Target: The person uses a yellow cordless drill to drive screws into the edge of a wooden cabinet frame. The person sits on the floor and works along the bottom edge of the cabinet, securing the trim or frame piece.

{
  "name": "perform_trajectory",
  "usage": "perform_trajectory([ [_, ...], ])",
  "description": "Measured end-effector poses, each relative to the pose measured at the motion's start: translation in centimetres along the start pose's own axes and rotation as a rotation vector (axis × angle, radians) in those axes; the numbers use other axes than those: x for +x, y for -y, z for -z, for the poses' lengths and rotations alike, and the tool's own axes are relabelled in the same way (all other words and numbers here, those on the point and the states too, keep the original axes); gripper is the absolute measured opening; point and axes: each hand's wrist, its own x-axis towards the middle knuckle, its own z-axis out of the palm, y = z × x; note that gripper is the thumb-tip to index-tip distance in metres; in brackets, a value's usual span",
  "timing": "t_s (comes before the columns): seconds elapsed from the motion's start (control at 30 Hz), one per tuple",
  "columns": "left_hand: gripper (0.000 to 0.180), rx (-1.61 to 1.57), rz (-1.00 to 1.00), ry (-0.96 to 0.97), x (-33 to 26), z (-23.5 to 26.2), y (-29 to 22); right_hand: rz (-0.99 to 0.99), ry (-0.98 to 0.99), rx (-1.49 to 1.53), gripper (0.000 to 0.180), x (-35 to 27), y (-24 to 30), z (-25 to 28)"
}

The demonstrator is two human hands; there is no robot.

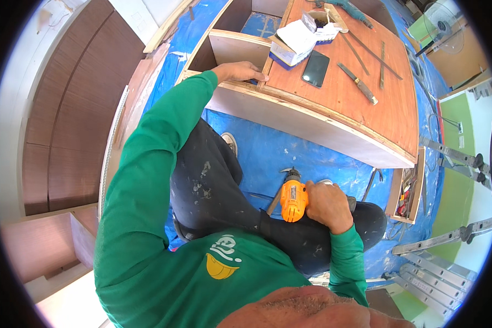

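Note:
My left hand (239,71) reaches over the near side of an open wooden cabinet box (238,46). Its fingers are stretched out, the tips touching the edge of the reddish plywood panel (339,101) beside the opening. My right hand (329,205) is closed around an orange cordless drill (294,202) by my bent knee, its chuck facing away from me toward the cabinet. On the panel near my left hand stands an open white and blue cardboard box (292,46), and a dark phone (316,69) lies beside it.
A knife (358,83), thin metal strips (382,65) and a teal power tool (352,10) lie on the panel. Blue plastic sheeting (290,145) covers the floor. At right are a wooden tray of tools (407,191) and an aluminium ladder (448,240); a fan (443,24) stands behind.

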Motion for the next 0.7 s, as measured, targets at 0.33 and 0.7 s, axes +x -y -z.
perform_trajectory([
  [0.33, 0.079, -0.068, -0.025, 0.055, -0.3, 0.0, -0.4, 0.027, 0.016, -0.071, 0.019, 0.3, 0.3, 0.4],
  [0.7, 0.065, -0.104, -0.017, 0.028, 1.1, -0.2, 0.7, -0.007, 0.032, -0.046, 0.019, -0.1, 0.2, 0.0],
])
